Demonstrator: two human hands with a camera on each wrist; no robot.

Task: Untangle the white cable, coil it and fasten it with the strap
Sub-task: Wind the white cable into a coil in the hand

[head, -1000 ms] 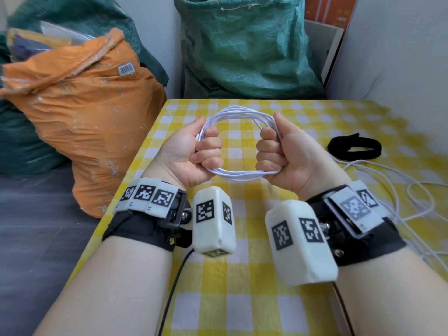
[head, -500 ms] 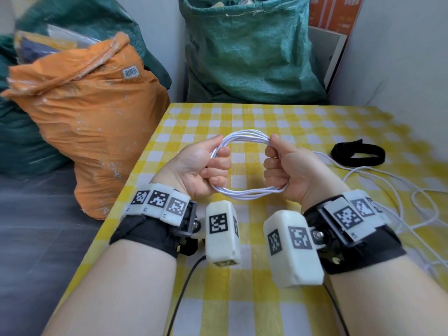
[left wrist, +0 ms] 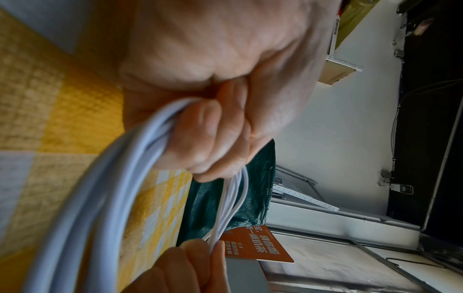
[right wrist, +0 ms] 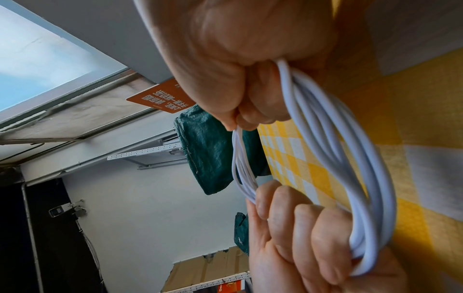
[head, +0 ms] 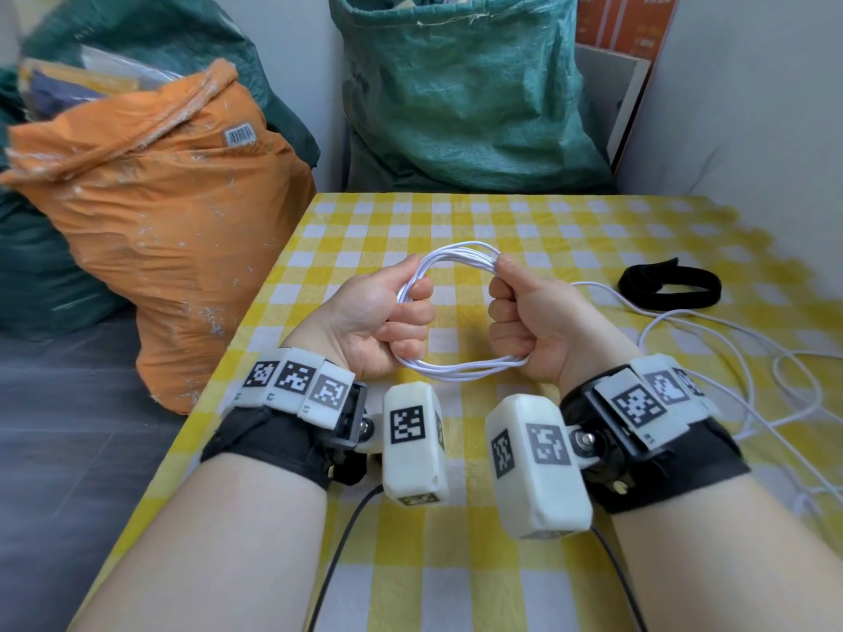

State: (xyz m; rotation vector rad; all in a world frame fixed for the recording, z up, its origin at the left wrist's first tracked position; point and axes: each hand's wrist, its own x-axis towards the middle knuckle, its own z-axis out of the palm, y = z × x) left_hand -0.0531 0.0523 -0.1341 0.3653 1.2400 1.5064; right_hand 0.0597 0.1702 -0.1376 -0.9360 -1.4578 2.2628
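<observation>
White cable (head: 460,312), wound into several loops, is held up above the yellow-checked tablecloth (head: 524,221), roughly midway between the near and far table edges. The coil forms a flattened ring whose long axis runs left to right between the hands, and its opening faces up toward the head camera. The left hand (head: 378,321) has its fingers curled tight around the left side of the bundle, and the right hand (head: 533,326) fists the right side, thumb pressed on the strands at the top. An uncoiled length trails from the right hand across the cloth in loose curves toward the right edge. The black strap (head: 670,289) lies flat on the cloth to the right of the hands, apart from them, with the loose cable passing just beside it. Bare cloth lies beyond the coil up to the far edge. An orange sack (head: 159,212) crowds the table's left edge, and a green sack (head: 465,84) stands behind the far edge.
</observation>
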